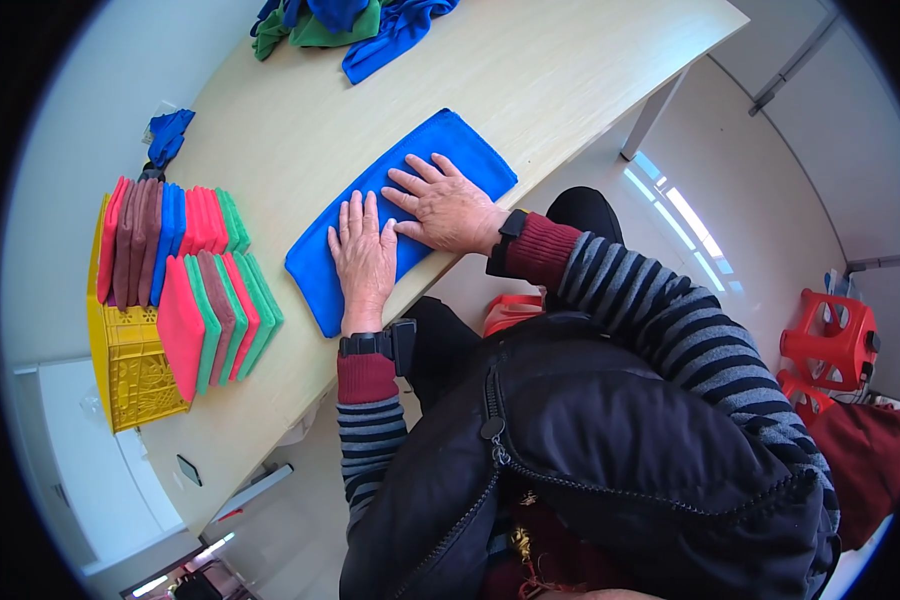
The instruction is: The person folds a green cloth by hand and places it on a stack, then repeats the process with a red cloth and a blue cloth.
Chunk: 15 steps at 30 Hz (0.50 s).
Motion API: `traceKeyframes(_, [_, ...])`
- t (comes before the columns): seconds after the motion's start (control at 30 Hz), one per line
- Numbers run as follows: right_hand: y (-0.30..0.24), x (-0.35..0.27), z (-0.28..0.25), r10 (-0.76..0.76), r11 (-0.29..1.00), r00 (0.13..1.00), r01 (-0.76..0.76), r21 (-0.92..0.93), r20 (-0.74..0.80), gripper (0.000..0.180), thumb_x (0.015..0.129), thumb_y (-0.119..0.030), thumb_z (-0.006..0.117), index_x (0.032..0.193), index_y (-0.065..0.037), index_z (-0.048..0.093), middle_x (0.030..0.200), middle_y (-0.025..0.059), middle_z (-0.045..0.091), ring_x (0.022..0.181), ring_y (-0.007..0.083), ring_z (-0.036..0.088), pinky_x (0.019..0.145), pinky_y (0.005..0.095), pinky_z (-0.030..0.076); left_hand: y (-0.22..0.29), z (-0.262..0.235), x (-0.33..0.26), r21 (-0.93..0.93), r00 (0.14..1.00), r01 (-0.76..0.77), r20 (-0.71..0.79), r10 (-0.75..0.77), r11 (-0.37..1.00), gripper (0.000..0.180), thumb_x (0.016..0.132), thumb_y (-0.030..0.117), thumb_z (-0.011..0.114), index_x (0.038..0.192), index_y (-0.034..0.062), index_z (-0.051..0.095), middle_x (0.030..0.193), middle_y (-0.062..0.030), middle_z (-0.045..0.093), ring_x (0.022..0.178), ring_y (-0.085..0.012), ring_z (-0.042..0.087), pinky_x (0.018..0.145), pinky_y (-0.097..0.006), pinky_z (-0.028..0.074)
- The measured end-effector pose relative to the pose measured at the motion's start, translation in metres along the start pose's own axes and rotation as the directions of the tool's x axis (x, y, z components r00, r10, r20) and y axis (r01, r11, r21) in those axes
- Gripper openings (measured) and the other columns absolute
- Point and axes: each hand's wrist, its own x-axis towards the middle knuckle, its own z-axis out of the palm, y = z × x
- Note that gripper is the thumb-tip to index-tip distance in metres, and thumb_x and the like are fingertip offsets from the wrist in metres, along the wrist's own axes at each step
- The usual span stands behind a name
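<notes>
A blue towel (445, 140) lies on the light wooden table (530, 75) in front of me, folded lengthwise into a long flat strip. Flat on its left part rests my left hand (362, 255), fingers stretched out and pointing away from me. My right hand (448, 210) presses on the towel's middle with its fingers spread. The two thumbs come close together near the towel's near edge. Neither hand grips anything.
At left, a yellow plastic crate (145, 365) stands beside folded towels (210, 320) in pink, green, brown and blue. Loose blue and green cloths (355, 30) are heaped at the far side. A small dark flat object (189, 470) lies near the left end. Red stools (830, 340) stand at right.
</notes>
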Motion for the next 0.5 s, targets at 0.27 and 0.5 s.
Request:
traceKeyframes(0.27, [0.0006, -0.0019, -0.0013, 0.000, 1.000, 1.000, 0.000, -0.001, -0.007, 0.064, 0.103, -0.058, 0.031, 0.152, -0.018, 0.042, 0.160, 0.0058, 0.035, 0.150, 0.0299, 0.024, 0.122, 0.0505, 0.013, 0.0011, 0.0019, 0.0020, 0.022, 1.000, 0.002, 0.003, -0.002, 1.000, 0.056, 0.105, 0.039, 0.039, 0.152, 0.0094, 0.037, 0.160, -0.0120, 0.031, 0.149, -0.0314, 0.026, 0.120, -0.054, 0.018])
traceKeyframes(0.5, [0.0010, -0.0031, -0.0020, -0.001, 1.000, 0.999, 0.001, 0.005, -0.036, 0.062, 0.102, -0.055, 0.035, 0.150, -0.016, 0.044, 0.159, 0.0083, 0.036, 0.149, 0.0306, 0.027, 0.122, 0.0509, 0.014, 0.0001, -0.0012, -0.0008, 0.021, 1.000, -0.005, 0.010, 0.005, 1.000, 0.056, 0.105, 0.038, 0.039, 0.152, 0.0089, 0.037, 0.161, -0.0115, 0.031, 0.149, -0.0310, 0.026, 0.120, -0.053, 0.018])
